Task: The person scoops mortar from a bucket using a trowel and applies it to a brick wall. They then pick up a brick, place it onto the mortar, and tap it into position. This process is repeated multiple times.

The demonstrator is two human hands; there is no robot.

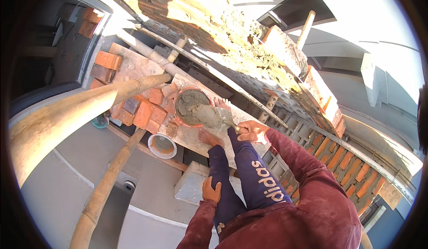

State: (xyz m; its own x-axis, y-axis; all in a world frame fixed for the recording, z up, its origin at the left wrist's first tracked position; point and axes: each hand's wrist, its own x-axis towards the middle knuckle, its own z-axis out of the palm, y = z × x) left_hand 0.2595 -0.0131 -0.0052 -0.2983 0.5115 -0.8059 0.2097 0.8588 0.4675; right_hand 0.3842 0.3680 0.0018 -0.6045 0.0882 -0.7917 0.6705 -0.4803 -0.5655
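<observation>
My right hand (251,131) is closed round the handle of a trowel (229,120). Wet grey mortar (209,116) covers its blade, which is over the near right side of an orange basin (177,116). More mortar (191,100) fills the basin, which stands on the plank by my bare feet. My left hand (211,190) rests on my left leg near the knee, holding nothing, its fingers spread over the dark trousers.
Loose bricks (143,115) lie left of the basin on the plank walkway (249,135). A white bucket (162,146) hangs below its near edge. Thick bamboo poles (102,98) cross at left. Beyond the plank runs a brick wall (196,30) topped with mortar; drops show beside the plank.
</observation>
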